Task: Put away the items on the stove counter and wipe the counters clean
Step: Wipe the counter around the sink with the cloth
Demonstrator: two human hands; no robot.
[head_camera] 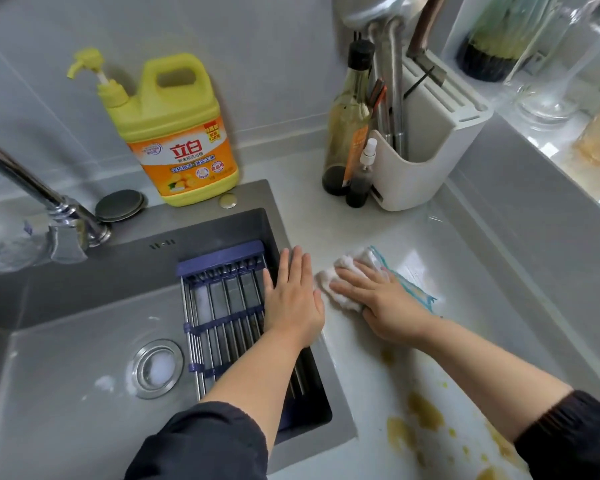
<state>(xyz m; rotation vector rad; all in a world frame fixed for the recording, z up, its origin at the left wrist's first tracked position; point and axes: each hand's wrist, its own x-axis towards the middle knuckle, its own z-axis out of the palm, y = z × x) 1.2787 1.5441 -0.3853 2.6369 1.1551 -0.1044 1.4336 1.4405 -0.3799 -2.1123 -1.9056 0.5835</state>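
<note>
The sink (66, 341) is matt brushed grey metal, the tap (32, 188) and drain ring (156, 368) polished shiny metal, and the rack (222, 306) has smooth steel rods in dull blue plastic. The counter (361, 230) is pale, smooth and glossy, smeared with brownish stains (423, 414), and the cloth (343, 271) on it is soft, fluffy white fabric with a teal edge. The detergent jug (174, 109) is glossy yellow plastic, the holder (423, 161) matt white plastic, and the bottle (347, 123) greasy clear glass.
</note>
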